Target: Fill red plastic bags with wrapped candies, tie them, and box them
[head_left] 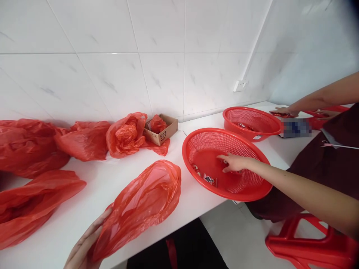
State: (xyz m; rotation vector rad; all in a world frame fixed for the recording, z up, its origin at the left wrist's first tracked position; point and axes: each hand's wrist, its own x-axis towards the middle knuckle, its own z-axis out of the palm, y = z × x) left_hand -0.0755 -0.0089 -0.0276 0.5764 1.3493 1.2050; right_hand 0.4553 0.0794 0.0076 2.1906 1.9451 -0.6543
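"Left hand?"
"My left hand [89, 239] is at the near end of a red plastic bag [137, 205]. Fingers nearly straight, close together along its outside. Thumb hidden, can't tell if it pinches. Bag is thin, translucent, crinkly, a long oval mouth lying on the smooth white table [112, 175]."

"Right?"
"Right hand [234, 163] is inside the near basket [203, 153]: fingers apart, slightly bent, a bit of red wrapper showing by the palm. Can't tell if it's gripped. Basket is round red plastic, perforated sides, smooth solid base, rolled rim. Glossy printed packets [209, 180] lie at its near-left side."

"Below that?"
"Red plastic stool [308, 239], molded, with cutouts."

"Past the basket?"
"Crumpled red bags [84, 142] along the wall, creased and bulging. Beside them, an open cardboard box [169, 129] with a small red bundle [157, 124] inside. Right side: far basket [252, 116], also perforated, wrapped pieces in it. Beside it, a co-worker's hand [286, 111] over red wrappers."

"Back?"
"Glossy white wall tiles [159, 30], faint grey veining. Rectangular white socket [240, 86] low on the right."
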